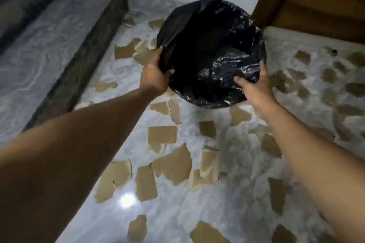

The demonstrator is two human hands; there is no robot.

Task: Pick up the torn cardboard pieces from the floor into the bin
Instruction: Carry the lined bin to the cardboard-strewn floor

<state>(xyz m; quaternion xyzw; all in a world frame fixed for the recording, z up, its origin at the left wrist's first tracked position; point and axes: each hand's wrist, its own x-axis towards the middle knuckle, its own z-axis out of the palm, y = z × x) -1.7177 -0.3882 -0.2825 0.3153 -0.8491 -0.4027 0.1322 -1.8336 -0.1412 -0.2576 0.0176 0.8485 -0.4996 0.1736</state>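
Head view: bin (211, 45), black-bag lined, gripped at its near rim, left hand (155, 74) and right hand (254, 87) each curled over the edge. Torn cardboard pieces (163, 134) scattered across marble floor (177, 203) all around it; wooden door (325, 2) right.

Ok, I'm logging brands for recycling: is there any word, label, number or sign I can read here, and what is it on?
None can be read. The black-lined bin shows only glossy creases, the cardboard pieces look plain brown, and the marble floor and wooden door carry no visible print. The picture is somewhat blurred.
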